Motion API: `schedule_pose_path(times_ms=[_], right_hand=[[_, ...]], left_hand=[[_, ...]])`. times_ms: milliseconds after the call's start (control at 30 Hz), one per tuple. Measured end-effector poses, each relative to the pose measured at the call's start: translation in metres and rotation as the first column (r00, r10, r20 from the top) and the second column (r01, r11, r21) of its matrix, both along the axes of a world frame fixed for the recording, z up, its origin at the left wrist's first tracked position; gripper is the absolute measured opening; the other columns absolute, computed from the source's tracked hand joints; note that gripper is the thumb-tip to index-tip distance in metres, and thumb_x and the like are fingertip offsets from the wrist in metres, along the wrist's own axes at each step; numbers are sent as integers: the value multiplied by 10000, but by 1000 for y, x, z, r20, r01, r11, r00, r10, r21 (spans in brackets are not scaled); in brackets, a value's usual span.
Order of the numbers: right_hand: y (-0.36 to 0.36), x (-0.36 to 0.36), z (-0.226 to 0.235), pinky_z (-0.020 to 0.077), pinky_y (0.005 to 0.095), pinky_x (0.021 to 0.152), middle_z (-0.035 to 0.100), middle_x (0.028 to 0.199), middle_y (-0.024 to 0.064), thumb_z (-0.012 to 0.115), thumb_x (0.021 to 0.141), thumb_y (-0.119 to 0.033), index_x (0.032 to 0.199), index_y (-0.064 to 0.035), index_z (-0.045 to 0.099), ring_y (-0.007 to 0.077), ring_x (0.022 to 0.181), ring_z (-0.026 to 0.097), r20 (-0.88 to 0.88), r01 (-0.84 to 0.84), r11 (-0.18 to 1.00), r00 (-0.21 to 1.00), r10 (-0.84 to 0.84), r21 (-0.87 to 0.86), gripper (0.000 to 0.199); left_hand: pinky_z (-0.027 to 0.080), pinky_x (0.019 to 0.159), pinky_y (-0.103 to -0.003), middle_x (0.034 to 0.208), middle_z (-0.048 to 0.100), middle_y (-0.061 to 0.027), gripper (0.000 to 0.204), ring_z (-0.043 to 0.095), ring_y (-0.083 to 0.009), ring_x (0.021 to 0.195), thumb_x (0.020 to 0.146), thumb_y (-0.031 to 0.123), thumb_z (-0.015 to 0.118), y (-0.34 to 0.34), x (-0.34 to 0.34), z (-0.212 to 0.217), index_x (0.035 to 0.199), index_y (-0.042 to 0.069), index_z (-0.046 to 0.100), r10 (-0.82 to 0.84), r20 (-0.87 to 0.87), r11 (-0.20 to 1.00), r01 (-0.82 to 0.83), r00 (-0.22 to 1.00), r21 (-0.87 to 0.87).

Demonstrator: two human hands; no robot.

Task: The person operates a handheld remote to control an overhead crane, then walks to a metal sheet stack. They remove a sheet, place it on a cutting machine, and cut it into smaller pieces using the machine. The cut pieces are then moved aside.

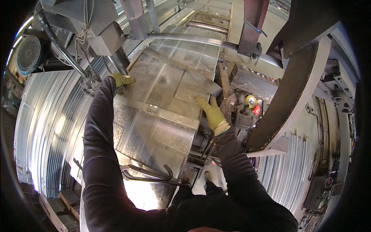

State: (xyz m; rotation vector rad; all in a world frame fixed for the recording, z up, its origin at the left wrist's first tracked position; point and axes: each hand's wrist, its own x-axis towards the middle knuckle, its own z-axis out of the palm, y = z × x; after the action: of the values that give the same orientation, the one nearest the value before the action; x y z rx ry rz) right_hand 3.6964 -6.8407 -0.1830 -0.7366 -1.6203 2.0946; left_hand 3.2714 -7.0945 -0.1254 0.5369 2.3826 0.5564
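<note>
A stack of shiny galvanised metal sheets (162, 100) lies on a machine bed in front of me. My left hand (122, 80), in a yellow-green glove, grips the far left edge of the top sheet. My right hand (211, 112), gloved the same way, lies flat with fingers stretched out on the sheet's right edge. Both arms wear dark sleeves.
Corrugated metal panels (46, 127) are stacked at left and at lower right (286, 170). A motor with a round fan grille (28, 54) and cables sits upper left. A rusty curved steel beam (286, 92) rises at right. A yellow tape measure (251, 101) lies beside my right hand.
</note>
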Motion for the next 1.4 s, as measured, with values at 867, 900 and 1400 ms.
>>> schedule_pose_path(times_ms=[867, 900, 1400], right_hand=[[-11, 26, -52, 560, 449, 848, 693, 1115, 295, 645, 919, -144, 1581, -45, 352, 404, 1004, 707, -21, 219, 576, 943, -331, 787, 730], [-12, 23, -49, 561, 472, 791, 694, 1033, 300, 628, 908, -129, 1573, -53, 369, 430, 922, 703, 64, 177, 543, 917, -395, 821, 718], [-44, 102, 138, 523, 449, 974, 681, 1302, 195, 626, 846, -53, 1401, -6, 600, 384, 1139, 664, -174, 156, 284, 984, 39, 946, 557]], left_hand=[[564, 533, -347, 876, 725, -105, 798, 658, -186, 578, 792, 485, 895, -4, 20, 23, 1357, -2, 614, -24, -5, 988, 25, 1000, 155], [574, 549, -344, 915, 731, -92, 860, 663, -173, 595, 785, 513, 896, 0, 23, 22, 1390, -12, 582, -28, -40, 993, 32, 999, 113], [481, 462, -357, 777, 686, -78, 503, 609, -194, 516, 822, 461, 880, 2, 11, 3, 1121, 75, 758, 62, -1, 967, -60, 998, 249]])
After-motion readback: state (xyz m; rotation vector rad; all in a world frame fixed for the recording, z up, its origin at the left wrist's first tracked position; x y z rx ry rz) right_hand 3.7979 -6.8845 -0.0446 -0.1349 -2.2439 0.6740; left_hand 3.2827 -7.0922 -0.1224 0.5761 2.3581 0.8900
